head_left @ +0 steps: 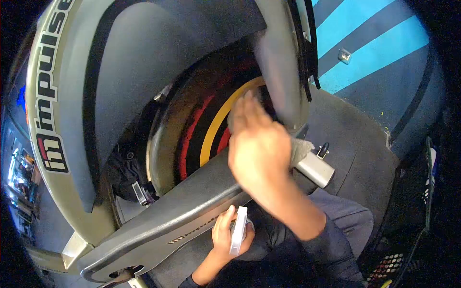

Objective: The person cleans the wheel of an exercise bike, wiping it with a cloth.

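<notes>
My right hand (259, 146), blurred by motion, reaches in beside the exercise bike's flywheel (211, 132), which has yellow and red rings. A grey cloth (301, 150) shows at the edge of this hand, and more of it seems to lie under the fingers. Lower down, my left hand (224, 235) is wrapped around what looks like a spray bottle (238, 231). Its long white head points up, seen from above; the body is mostly hidden. Between the two hands runs the bike's dark lower cover (168, 216), marked with a logo.
A curved grey frame (45, 120) with "impulse" lettering rises at left. A metal foot end (314, 169) sticks out right of my right hand. Dark mesh baskets or crates (394, 261) stand at lower right. The floor (374, 53) has blue stripes.
</notes>
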`<state>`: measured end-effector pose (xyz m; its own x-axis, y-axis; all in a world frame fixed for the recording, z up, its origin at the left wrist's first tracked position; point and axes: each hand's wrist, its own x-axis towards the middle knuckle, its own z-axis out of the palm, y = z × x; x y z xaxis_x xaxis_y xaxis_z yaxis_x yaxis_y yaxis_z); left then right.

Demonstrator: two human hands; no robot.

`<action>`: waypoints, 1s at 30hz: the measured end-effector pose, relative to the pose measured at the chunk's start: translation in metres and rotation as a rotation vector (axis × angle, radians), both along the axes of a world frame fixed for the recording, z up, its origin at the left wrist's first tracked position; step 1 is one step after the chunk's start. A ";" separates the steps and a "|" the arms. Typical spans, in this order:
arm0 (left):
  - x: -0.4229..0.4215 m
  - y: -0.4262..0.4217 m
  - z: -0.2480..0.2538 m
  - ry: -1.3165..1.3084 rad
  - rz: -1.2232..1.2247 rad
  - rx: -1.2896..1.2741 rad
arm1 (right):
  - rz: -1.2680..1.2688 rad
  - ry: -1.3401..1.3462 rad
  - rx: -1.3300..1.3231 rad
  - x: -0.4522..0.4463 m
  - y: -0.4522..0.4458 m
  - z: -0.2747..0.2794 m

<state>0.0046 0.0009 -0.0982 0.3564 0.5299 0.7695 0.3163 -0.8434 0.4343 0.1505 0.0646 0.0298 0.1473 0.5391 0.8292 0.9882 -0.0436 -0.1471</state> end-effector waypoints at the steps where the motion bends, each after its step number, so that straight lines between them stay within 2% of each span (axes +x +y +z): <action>1: 0.000 0.000 0.001 0.000 0.000 -0.002 | 0.002 -0.043 -0.025 -0.009 -0.008 -0.001; 5: 0.002 0.000 0.006 0.016 0.017 -0.009 | 0.078 -0.032 -0.076 -0.014 -0.011 0.004; 9: -0.001 0.000 -0.002 0.006 0.001 -0.007 | -0.029 0.011 -0.047 0.002 0.003 0.001; 15: 0.000 -0.001 0.003 -0.001 -0.009 -0.001 | -0.019 0.016 -0.008 0.001 -0.002 0.000; 18: 0.001 -0.002 0.008 0.006 0.008 0.003 | 0.033 -0.067 -0.081 -0.017 -0.014 0.003; 21: 0.001 -0.001 0.004 0.011 0.027 -0.003 | 0.068 -0.016 -0.095 -0.014 -0.011 0.003; 26: -0.004 -0.003 -0.005 0.050 0.036 -0.010 | -0.064 0.122 -0.053 0.010 0.014 -0.001; 30: -0.002 -0.002 -0.003 0.043 0.026 -0.008 | -0.161 -0.018 0.022 0.008 0.016 -0.003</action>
